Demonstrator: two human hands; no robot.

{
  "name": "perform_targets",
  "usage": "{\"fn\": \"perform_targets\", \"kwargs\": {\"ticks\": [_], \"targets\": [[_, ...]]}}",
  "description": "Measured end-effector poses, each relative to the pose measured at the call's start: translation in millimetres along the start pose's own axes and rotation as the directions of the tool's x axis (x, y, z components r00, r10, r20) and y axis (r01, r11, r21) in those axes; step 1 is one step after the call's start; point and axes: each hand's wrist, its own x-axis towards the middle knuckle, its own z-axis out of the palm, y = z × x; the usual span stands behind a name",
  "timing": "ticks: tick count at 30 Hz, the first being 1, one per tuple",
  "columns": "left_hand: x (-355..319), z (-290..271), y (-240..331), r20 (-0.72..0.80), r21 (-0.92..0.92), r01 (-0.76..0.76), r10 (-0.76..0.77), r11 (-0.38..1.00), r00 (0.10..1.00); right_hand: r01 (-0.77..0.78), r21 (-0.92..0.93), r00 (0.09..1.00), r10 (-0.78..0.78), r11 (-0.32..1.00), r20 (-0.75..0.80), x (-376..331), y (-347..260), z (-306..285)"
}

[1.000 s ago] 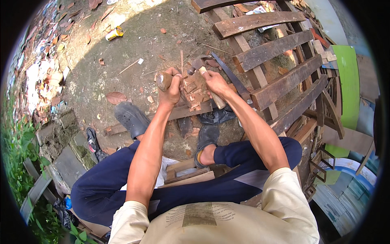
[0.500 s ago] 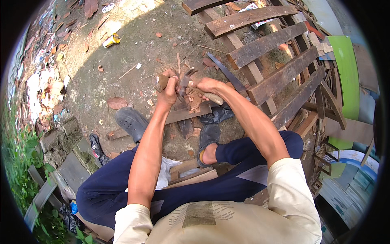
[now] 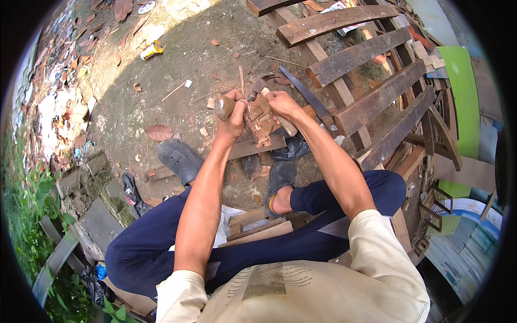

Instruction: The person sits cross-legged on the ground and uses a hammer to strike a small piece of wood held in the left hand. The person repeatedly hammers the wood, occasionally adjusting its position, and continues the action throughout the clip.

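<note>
Both fists full, hammer choked up short over chip pile

L hand (image 3: 231, 118) is clamped round a thick wooden handle (image 3: 222, 108), its rounded butt clear of the fist and tipped to the person's L. Far end is hidden, so can't tell what's on it; the full-fist grip prob. keeps it steady.

R hand (image 3: 285, 107) is closed round the hammer (image 3: 259, 86), fingers high up nr the head, w/ spare handle sticking out below. Short hold like that likely trades swing for control. Hammer head sits btw the hands, just beside L knuckles; can't tell if touching.

Wood chips (image 3: 262, 128) lie heaped btw and below the hands, over the dark wood piece (image 3: 251, 166), which runs toward the person. A plank (image 3: 242, 149) lies crosswise there; L shoe (image 3: 180, 160) looks set over it, maybe as a weight, tho contact under the sole is hidden. R shoe (image 3: 281, 180) is planted nr the dark piece's other side, prob. for balance, knees spread so both arms get room.

Saw (image 3: 308, 97) lies flat just past R hand, prob. parked for easy reach, btw it and the slatted frame (image 3: 371, 67). Black plastic (image 3: 290, 150) is bunched nr plank's R end.
</note>
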Motion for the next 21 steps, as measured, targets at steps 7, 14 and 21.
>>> {"fn": "perform_targets", "kwargs": {"ticks": [7, 14, 21], "targets": [[4.2, 2.8, 5.9, -0.007, -0.051, 0.046, -0.046, 0.998, 0.999, -0.205, -0.183, 0.95, 0.24, 0.961, 0.197, -14.4, 14.6, -11.0], [1.5, 2.6, 2.5, -0.021, -0.058, 0.064, -0.065, 0.996, 0.998, -0.166, -0.53, 0.911, 0.335, 0.832, 0.242, -40.7, 1.9, 5.3], [-27.1, 17.5, -15.1, -0.47, 0.327, -0.139, 0.289, 0.935, 0.834, 0.009, -0.507, 0.991, -0.074, 0.862, -0.109, -131.3, 6.4, -9.6]]}}
